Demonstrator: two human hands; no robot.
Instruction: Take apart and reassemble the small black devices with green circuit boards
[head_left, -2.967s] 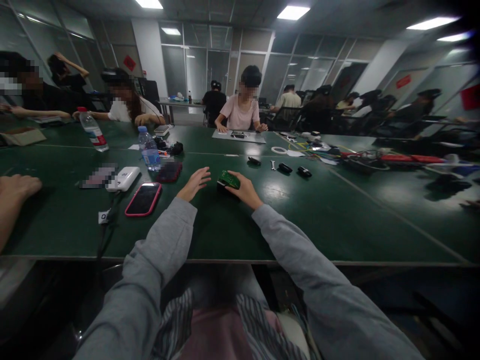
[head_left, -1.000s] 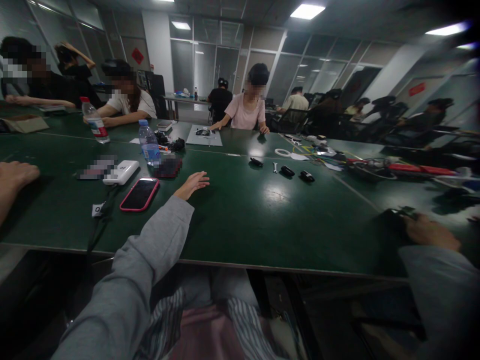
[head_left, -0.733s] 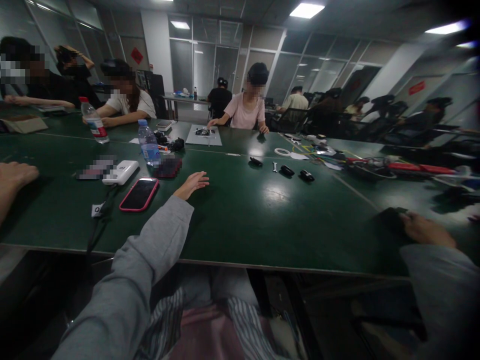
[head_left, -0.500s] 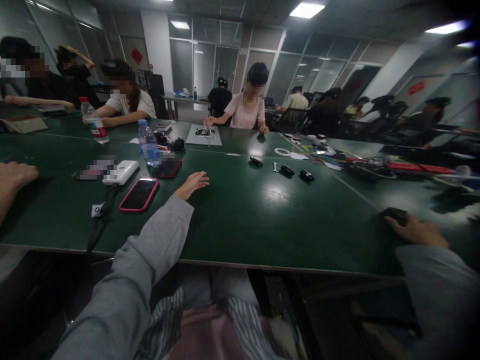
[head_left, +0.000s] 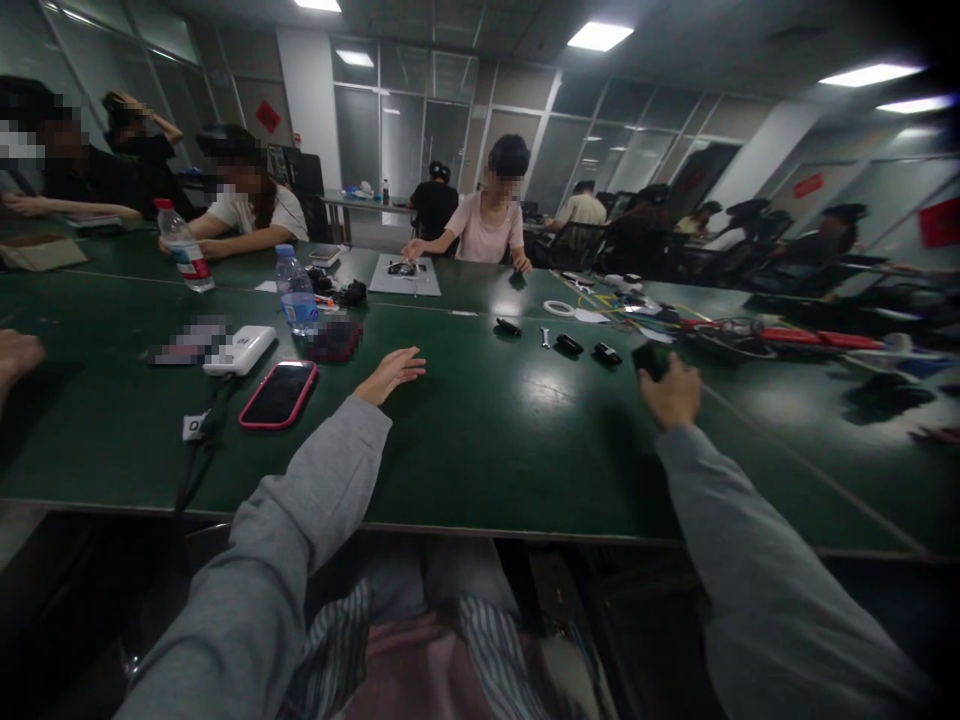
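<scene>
Now the right hand [head_left: 673,392] has its grip closed around a dark, boxy thing [head_left: 648,362], seemingly up over the smooth green table [head_left: 487,450]: picked up, not yet let go. The left hand [head_left: 391,375], fingers apart, holds nothing. Small, black, rounded pieces [head_left: 569,344] lie nearby, untouched.

Dim, glass-walled workroom

The glossy green table [head_left: 465,450] in front of you stretches across, its top catching patches of glare [head_left: 546,392]. Beyond it, you face framed glass partitions [head_left: 405,150] between white columns [head_left: 304,110]. Above you, bright rectangular light panels [head_left: 600,36] sit in the gray ceiling [head_left: 491,22]. Red decorations [head_left: 268,116] show to your left and right. A side table [head_left: 337,200] and a mesh-backed chair [head_left: 576,245] stand farther back.
</scene>
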